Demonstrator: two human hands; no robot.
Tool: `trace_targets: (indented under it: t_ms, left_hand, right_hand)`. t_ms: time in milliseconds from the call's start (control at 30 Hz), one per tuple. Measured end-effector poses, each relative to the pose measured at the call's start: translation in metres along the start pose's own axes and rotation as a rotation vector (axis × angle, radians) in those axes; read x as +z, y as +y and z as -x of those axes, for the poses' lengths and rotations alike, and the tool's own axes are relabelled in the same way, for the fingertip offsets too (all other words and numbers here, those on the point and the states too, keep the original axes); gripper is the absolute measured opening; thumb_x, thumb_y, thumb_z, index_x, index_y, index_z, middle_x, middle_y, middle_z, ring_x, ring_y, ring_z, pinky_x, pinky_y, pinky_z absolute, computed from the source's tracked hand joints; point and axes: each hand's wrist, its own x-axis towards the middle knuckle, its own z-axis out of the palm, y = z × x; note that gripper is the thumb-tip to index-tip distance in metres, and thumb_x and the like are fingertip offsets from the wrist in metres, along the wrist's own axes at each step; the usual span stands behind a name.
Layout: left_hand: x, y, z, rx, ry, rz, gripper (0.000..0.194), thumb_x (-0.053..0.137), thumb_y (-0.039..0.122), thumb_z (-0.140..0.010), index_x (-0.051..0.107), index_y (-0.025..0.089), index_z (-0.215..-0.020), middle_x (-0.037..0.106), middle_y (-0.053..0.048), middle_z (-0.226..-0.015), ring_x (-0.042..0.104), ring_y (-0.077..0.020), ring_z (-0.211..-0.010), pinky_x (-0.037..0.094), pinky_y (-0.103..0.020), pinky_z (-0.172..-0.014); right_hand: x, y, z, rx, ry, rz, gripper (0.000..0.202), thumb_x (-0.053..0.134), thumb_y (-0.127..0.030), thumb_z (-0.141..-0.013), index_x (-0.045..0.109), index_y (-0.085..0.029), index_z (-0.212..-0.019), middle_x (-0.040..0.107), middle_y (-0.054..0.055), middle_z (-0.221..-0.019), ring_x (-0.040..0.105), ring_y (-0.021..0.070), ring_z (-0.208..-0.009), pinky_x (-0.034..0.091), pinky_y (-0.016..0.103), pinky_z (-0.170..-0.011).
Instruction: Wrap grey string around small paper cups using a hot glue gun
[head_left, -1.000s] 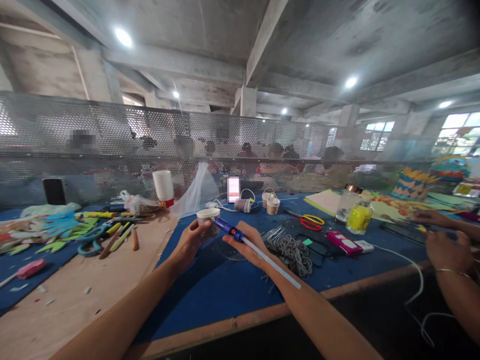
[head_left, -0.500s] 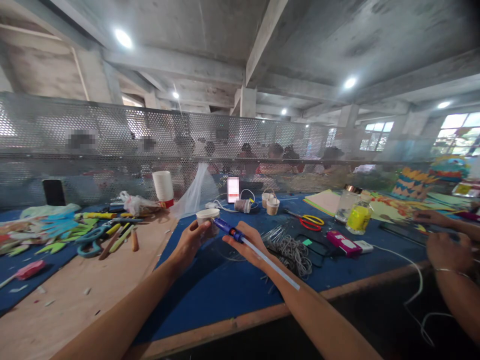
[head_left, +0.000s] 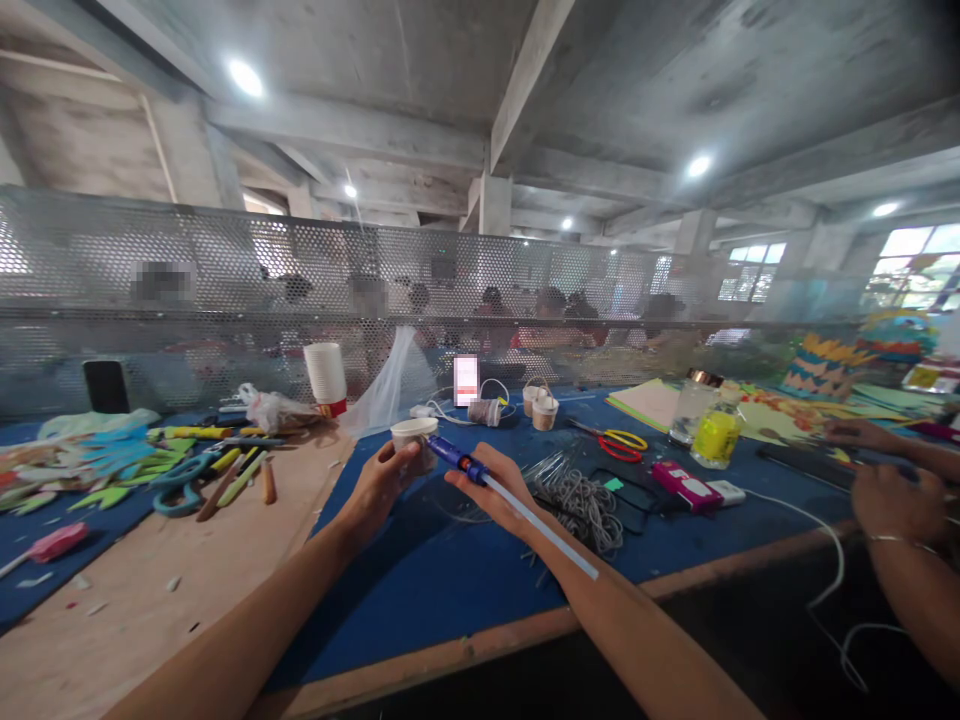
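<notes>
My left hand [head_left: 381,490] is closed around a white paper cup [head_left: 414,430], which it holds up over the blue table mat [head_left: 390,600]. In my right hand [head_left: 501,490] is a blue glue gun [head_left: 457,458], its nozzle end at the cup's right side. A long whitish glue stick [head_left: 547,535] sticks out of the gun's back and runs along my right forearm. Whether the nozzle touches the cup I cannot tell. To the right of that hand lies a tangled bundle of grey cord [head_left: 589,510].
Two small cord-wrapped cups [head_left: 544,412], a spool [head_left: 484,411], scissors [head_left: 622,443] and a bottle of yellow liquid [head_left: 718,435] stand or lie beyond. At left are stacked paper cups [head_left: 325,372] and tools [head_left: 225,470]. Another person's hands [head_left: 900,500] work at far right.
</notes>
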Motion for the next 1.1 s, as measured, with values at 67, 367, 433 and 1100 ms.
trace_targets:
  t_ms: [67,367,433,1100]
  left_hand:
    - [0.000,0.000,0.000,-0.001,-0.009,0.001,0.056,0.088,0.046,-0.073,0.075,0.017,-0.120,0.079,-0.012,-0.115,0.072,-0.0342,-0.112,0.054,-0.047,-0.101]
    - [-0.001,0.001,0.000,-0.012,0.009,0.010,0.058,0.089,0.046,-0.072,0.076,0.017,-0.120,0.079,-0.013,-0.118,0.073,-0.0343,-0.113,0.054,-0.046,-0.101]
    - [-0.001,0.001,0.000,-0.015,-0.007,0.010,0.058,0.088,0.046,-0.073,0.075,0.016,-0.121,0.079,-0.013,-0.119,0.072,-0.0342,-0.114,0.054,-0.046,-0.102]
    - [0.006,0.008,0.005,-0.029,0.001,0.064,0.063,0.092,0.041,-0.066,0.076,0.014,-0.120,0.082,-0.013,-0.109,0.073,-0.0395,-0.113,0.056,-0.049,-0.098]
  right_hand:
    - [0.000,0.000,0.000,-0.004,0.005,-0.002,0.050,0.064,-0.061,-0.096,0.051,-0.021,-0.069,0.047,-0.001,-0.077,0.048,0.0140,-0.069,0.037,0.029,-0.066]
    - [0.002,0.005,0.000,-0.009,0.023,-0.005,0.048,0.065,-0.058,-0.096,0.053,-0.020,-0.070,0.047,-0.002,-0.077,0.047,0.0129,-0.068,0.037,0.028,-0.066]
    - [0.003,0.006,0.000,-0.010,0.023,0.003,0.048,0.066,-0.059,-0.096,0.053,-0.020,-0.070,0.048,-0.002,-0.077,0.048,0.0124,-0.068,0.037,0.027,-0.066]
    - [0.004,0.010,0.000,0.024,0.046,0.023,0.049,0.066,-0.060,-0.095,0.053,-0.020,-0.070,0.050,-0.002,-0.077,0.050,0.0132,-0.069,0.040,0.028,-0.067]
